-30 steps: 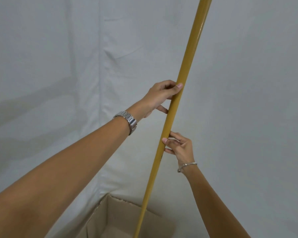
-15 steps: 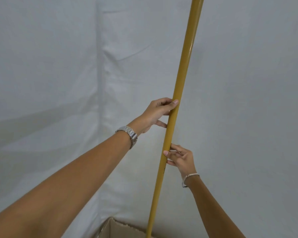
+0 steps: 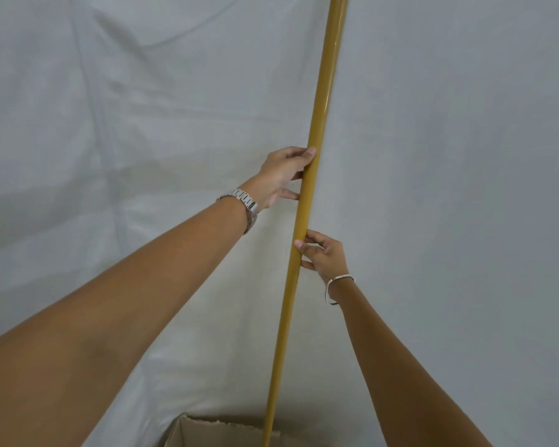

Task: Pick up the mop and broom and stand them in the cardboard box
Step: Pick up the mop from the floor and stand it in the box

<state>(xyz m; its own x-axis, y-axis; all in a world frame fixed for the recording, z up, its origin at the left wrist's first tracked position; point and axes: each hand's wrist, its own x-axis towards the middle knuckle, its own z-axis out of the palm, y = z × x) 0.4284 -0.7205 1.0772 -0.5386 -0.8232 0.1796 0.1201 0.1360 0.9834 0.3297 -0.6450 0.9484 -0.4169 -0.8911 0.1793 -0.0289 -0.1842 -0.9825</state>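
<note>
A long yellow handle stands almost upright and runs from the top edge down into the cardboard box at the bottom edge. Its head is hidden, so I cannot tell whether it is the mop or the broom. My left hand, with a metal watch on the wrist, grips the handle from the left, fingers curled around it. Lower down, my right hand, with a thin bracelet, holds the handle from the right with thumb and fingers. Only the box's far rim shows.
A white cloth backdrop with creases fills the whole view behind the handle and hangs down behind the box. Both my forearms reach in from the bottom corners.
The handle has tipped closer to upright and shifted slightly right. Both hands kept their hold while the view rose and then dipped, so the box rim slid down the frame and partly back.
</note>
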